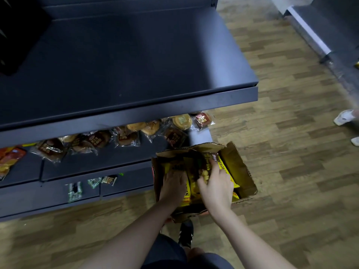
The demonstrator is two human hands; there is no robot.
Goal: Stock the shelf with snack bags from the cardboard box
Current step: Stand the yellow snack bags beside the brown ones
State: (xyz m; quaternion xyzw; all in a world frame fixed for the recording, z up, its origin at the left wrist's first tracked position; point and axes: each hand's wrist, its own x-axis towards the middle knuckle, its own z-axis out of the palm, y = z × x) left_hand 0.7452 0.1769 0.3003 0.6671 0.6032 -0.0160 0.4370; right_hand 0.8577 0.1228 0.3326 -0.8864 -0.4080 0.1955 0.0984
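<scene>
- Snack bags (227, 167), yellow with dark print, packed upright inside cardboard box (240, 171) standing open on wood floor (291, 152), directly under both hands.
- Left hand (172, 185) reaching down into box on its shelf-facing side, fingers pushed among bag tops; fingertips hidden, so grasp cannot be told.
- Right hand (215, 183) just beside left, fingers spread and curled over top of one bag, thumb side pressing against it; appears to grip bag.
- Box flaps folded outward, far flap just beyond fingertips.
- Lower shelf (108, 160) beyond and to outer side of left hand, holding row of wrapped pastries (124, 136).
- Upper shelf (136, 65), dark and bare on visible surface, well beyond both hands.
- Small packets (74, 191) hanging on shelf base, well out past left hand.
- Another person's white shoe (344, 117) far out past right hand.
</scene>
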